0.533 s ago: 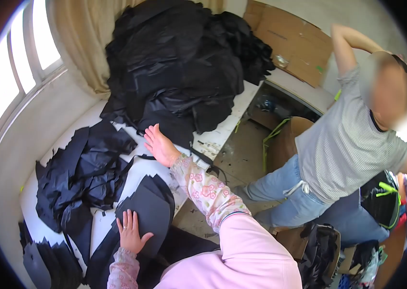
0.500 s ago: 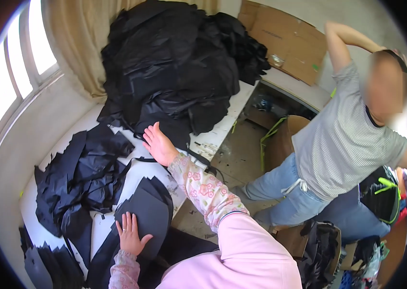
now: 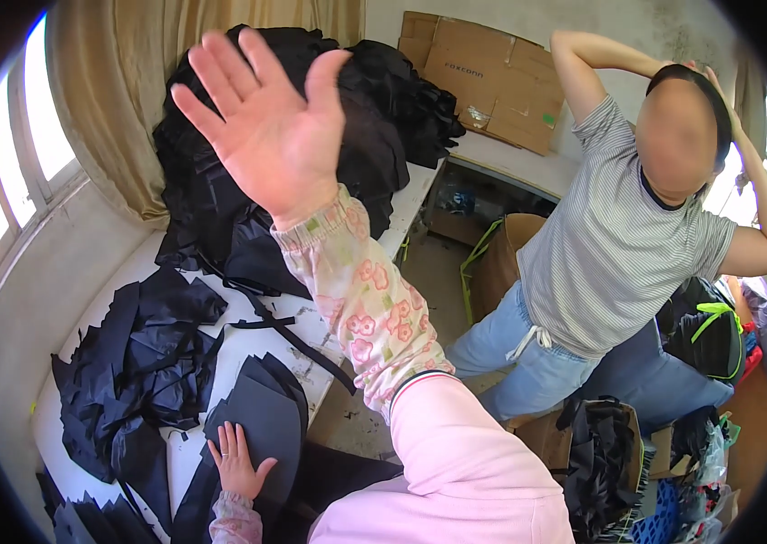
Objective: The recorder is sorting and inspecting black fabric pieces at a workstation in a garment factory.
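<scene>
A person's left hand (image 3: 236, 464) is resting flat, fingers slightly apart, on a stack of dark panels (image 3: 265, 406), which is lying beneath those fingers and extending past their tips by the edge of the white bench (image 3: 252, 341). The right hand (image 3: 274, 136) is hovering palm toward the camera, fingers splayed wide, before a black fabric heap (image 3: 370, 168). Crumpled black pieces (image 3: 138, 349) are lying left of the left fingers; a co-worker (image 3: 615, 236) is standing to the right fingers' right.
</scene>
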Tool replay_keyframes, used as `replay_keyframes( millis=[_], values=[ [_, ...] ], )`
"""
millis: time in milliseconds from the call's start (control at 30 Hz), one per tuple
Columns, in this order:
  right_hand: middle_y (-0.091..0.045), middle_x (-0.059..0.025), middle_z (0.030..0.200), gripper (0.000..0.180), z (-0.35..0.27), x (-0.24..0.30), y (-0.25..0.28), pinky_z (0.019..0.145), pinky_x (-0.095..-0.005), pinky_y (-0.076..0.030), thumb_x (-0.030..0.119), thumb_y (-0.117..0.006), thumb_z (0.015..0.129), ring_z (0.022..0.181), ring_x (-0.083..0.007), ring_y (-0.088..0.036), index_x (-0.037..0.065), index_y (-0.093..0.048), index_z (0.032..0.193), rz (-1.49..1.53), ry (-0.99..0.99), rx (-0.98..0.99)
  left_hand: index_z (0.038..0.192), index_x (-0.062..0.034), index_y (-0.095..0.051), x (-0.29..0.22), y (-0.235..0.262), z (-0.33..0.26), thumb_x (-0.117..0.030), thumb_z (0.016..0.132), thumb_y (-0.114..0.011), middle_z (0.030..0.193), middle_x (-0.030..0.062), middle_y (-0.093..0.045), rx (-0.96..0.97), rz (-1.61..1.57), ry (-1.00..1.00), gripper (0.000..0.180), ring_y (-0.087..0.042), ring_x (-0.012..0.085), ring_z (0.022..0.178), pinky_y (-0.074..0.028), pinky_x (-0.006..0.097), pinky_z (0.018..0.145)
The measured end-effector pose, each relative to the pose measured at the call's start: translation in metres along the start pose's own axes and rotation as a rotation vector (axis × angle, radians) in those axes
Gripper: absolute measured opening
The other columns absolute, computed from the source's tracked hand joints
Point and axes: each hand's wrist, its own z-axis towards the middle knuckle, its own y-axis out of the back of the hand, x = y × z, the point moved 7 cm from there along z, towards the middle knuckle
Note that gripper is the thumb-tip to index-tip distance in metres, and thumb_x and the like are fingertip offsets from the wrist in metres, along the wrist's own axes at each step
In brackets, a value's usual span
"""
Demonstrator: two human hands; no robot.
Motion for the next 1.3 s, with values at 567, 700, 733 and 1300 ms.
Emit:
replay_keyframes(
  millis=[567, 700, 733, 1300],
  values=[
    [-0.059, -0.0197, 0.134, 0.080, -0.049, -0.032, 0.008, 0.104, -0.0528, -0.044, 0.068, -0.026, 0.097, 0.110, -0.0383, -0.065, 0.012, -0.031, 0.153, 0.187, -0.249, 0.505, 0.149, 0.0044, -0.030, -0.001, -0.002, 0.001, -0.068, 0.082, -0.058, 0.159, 0.0238, -0.024, -0.024, -0.014, -0.008, 0.103, -0.016, 0.0378, 0.150, -0.004, 0.059, 0.119],
    [-0.061, -0.0208, 0.130, 0.079, -0.052, -0.041, 0.019, 0.096, -0.0515, -0.050, 0.066, -0.023, 0.098, 0.103, -0.0360, -0.068, 0.009, -0.033, 0.151, 0.117, -0.256, 0.419, 0.150, 0.0042, -0.030, 0.000, -0.002, 0.000, -0.068, 0.083, -0.058, 0.159, 0.0237, -0.024, -0.036, -0.019, -0.018, 0.102, -0.016, 0.0377, 0.150, -0.003, 0.059, 0.119],
    [-0.062, -0.0215, 0.128, 0.078, -0.053, -0.042, 0.022, 0.094, -0.0508, -0.051, 0.065, -0.023, 0.099, 0.101, -0.0349, -0.069, 0.008, -0.033, 0.151, 0.106, -0.251, 0.401, 0.150, 0.0041, -0.031, 0.001, -0.002, 0.000, -0.068, 0.083, -0.058, 0.159, 0.0239, -0.024, -0.039, -0.020, -0.016, 0.102, -0.016, 0.0377, 0.150, -0.003, 0.059, 0.119],
    [-0.050, -0.0193, 0.141, 0.069, -0.061, -0.029, 0.033, 0.108, -0.0438, -0.039, 0.055, -0.047, 0.099, 0.129, -0.0319, -0.050, 0.005, -0.041, 0.146, -0.531, 0.020, 0.073, 0.150, 0.0037, -0.029, 0.002, -0.004, 0.001, -0.068, 0.084, -0.057, 0.159, 0.0232, -0.023, -0.022, -0.004, -0.014, 0.102, -0.015, 0.0368, 0.150, -0.003, 0.058, 0.119]
  ],
)
